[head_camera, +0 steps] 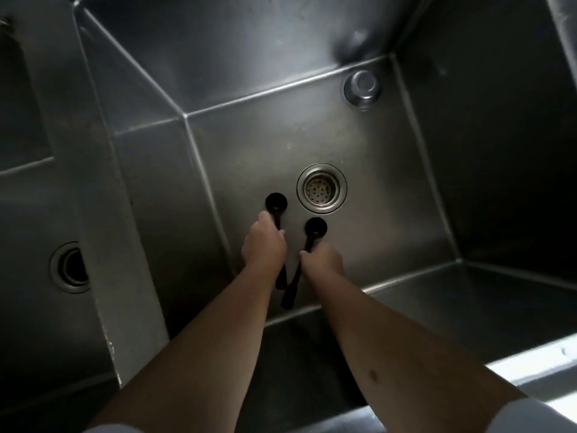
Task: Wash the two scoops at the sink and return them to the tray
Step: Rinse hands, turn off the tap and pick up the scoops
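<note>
Two black scoops, both held low inside the steel sink, bowls pointing away from the person toward the drain. Left scoop: round bowl just left of the drain strainer, handle running back through the left hand, whose fingers curl round it; handle tail pokes out below the wrist. Right scoop: bowl just below the strainer, handle gripped by the right hand, fingers wrapped, tail sticking out toward the near sink wall. The two handle tails come close or cross between the wrists; can't tell if they touch. Bowls look near the sink floor; contact not clear.

Step in hand, by my read: the washing stage at the sink, either set for a rinse or between rinse and lift-out. No water stream visible, no tap in view, no soap or sponge seen. Can't tell if the scoops are wet.

Next move likely needs water on the bowls, or, if rinsed, lifting both clear of the deep walls without knocking them, then carrying to the tray, which is not in view.

Around: a small round metal fitting at the far right of the sink floor, a second basin on the left with its own drain, a divider wall between the basins.
</note>
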{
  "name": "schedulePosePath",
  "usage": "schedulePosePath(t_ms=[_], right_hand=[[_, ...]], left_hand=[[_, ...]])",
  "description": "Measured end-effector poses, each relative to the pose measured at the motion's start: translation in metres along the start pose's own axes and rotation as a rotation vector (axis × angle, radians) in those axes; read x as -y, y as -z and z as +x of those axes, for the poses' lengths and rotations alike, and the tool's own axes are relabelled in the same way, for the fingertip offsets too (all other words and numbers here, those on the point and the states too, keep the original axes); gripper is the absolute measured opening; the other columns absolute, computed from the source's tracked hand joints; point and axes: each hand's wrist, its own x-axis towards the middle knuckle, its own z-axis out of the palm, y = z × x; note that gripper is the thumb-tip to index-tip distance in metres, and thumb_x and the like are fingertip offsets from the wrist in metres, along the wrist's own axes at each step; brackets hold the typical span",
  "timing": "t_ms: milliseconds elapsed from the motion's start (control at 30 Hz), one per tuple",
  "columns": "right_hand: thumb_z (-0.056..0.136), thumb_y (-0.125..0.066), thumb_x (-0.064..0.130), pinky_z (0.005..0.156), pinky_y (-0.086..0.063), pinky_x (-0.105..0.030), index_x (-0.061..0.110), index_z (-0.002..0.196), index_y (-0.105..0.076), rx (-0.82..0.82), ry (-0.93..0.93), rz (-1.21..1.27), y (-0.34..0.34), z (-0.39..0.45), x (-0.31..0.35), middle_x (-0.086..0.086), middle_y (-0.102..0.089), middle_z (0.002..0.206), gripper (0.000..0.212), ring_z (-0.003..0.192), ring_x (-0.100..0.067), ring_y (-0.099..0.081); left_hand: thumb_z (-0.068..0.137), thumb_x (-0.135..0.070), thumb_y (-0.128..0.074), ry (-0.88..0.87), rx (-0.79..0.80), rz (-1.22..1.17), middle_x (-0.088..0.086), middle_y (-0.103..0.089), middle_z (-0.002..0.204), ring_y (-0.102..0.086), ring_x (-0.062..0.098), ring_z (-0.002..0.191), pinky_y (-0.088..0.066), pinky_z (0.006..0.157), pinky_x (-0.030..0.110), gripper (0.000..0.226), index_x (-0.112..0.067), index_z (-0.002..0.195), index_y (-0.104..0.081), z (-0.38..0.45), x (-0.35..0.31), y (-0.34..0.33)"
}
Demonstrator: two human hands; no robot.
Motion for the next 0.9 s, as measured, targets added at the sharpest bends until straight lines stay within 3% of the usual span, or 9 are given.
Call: schedulePosePath(t_ms=[133,267,333,400,467,533,633,767,900], right_hand=[[0.090,-0.061,0.027,0.075,-0.040,-0.028,0.009,0.097,-0.066,0.015,0.090,-0.018,0.001,0.001,0.005,-0.018,-0.069,0.112,0.020,0.107,-0.035,-0.063],[0.091,-0.057,0.023,0.070,-0.035,-0.026,0.017,0.081,-0.058,0.004,0.205,0.062,0.023,-0.013,0.018,-0.015,-0.071,0.100,0.012,0.098,-0.032,-0.064],[0.090,-0.058,0.022,0.071,-0.040,-0.028,0.015,0.085,-0.066,0.001,0.270,0.132,0.041,-0.033,0.030,-0.013,-0.073,0.096,0.012,0.095,-0.031,-0.066],[0.088,-0.059,0.024,0.073,-0.050,-0.038,0.016,0.086,-0.070,0.016,0.317,0.193,0.057,-0.053,0.039,-0.011,-0.074,0.087,0.014,0.087,-0.030,-0.068],[0.086,-0.061,0.027,0.070,-0.054,-0.044,0.018,0.080,-0.070,0.038,0.362,0.275,0.078,-0.083,0.047,-0.004,-0.070,0.070,0.014,0.072,-0.025,-0.067],[0.086,-0.062,0.028,0.057,-0.051,-0.038,0.024,0.075,-0.071,0.076,0.408,0.385,0.096,-0.117,0.052,0.004,-0.066,0.058,0.015,0.059,-0.016,-0.063],[0.089,-0.064,0.023,0.051,-0.047,-0.027,0.029,0.072,-0.074,0.174,0.463,0.522,0.117,-0.168,0.057,0.006,-0.065,0.052,0.021,0.053,-0.012,-0.064],[0.090,-0.066,0.015,0.048,-0.049,-0.021,0.021,0.078,-0.076,0.259,0.531,0.595,0.131,-0.227,0.060,0.003,-0.061,0.053,0.017,0.052,-0.012,-0.065],[0.091,-0.066,0.013,0.046,-0.048,-0.019,0.017,0.081,-0.078,0.347,0.588,0.615,0.126,-0.273,0.062,0.002,-0.061,0.054,0.017,0.052,-0.012,-0.064]], left_hand=[[0.087,-0.024,-0.063,0.052,0.056,-0.052,0.017,-0.066,0.110,-0.061,0.036,0.103,-0.049,0.082,0.039,0.019,-0.013,0.102,-0.060,0.011,0.004,0.000],[0.083,-0.017,-0.064,-0.006,0.071,-0.175,0.014,-0.072,0.093,-0.064,0.028,0.090,-0.037,0.070,0.024,0.010,-0.009,0.087,-0.070,0.003,0.001,0.018],[0.083,-0.013,-0.064,-0.038,0.060,-0.263,0.009,-0.072,0.082,-0.060,0.021,0.077,-0.036,0.064,0.023,0.008,-0.011,0.083,-0.072,-0.013,-0.004,0.038],[0.085,-0.009,-0.062,-0.056,0.087,-0.376,0.004,-0.066,0.069,-0.058,0.020,0.070,-0.038,0.056,0.027,0.012,-0.014,0.076,-0.069,-0.031,-0.011,0.058],[0.090,-0.012,-0.059,-0.055,0.149,-0.522,0.008,-0.061,0.068,-0.058,0.023,0.066,-0.041,0.058,0.029,0.015,-0.014,0.076,-0.065,-0.056,-0.015,0.089],[0.092,-0.018,-0.058,-0.059,0.202,-0.641,0.010,-0.061,0.072,-0.055,0.021,0.062,-0.041,0.057,0.030,0.013,-0.020,0.081,-0.064,-0.087,-0.015,0.122],[0.093,-0.024,-0.059,-0.143,0.177,-0.686,0.011,-0.064,0.075,-0.054,0.018,0.059,-0.037,0.053,0.025,0.012,-0.025,0.083,-0.066,-0.135,-0.006,0.173],[0.093,-0.013,-0.057,-0.248,0.115,-0.741,0.009,-0.068,0.077,-0.053,-0.005,0.046,-0.036,0.043,0.008,0.015,-0.016,0.084,-0.068,-0.189,0.008,0.226],[0.092,-0.005,-0.057,-0.316,0.071,-0.750,0.009,-0.068,0.072,-0.058,-0.004,0.052,-0.042,0.050,0.006,0.013,0.000,0.089,-0.069,-0.226,0.027,0.256]])
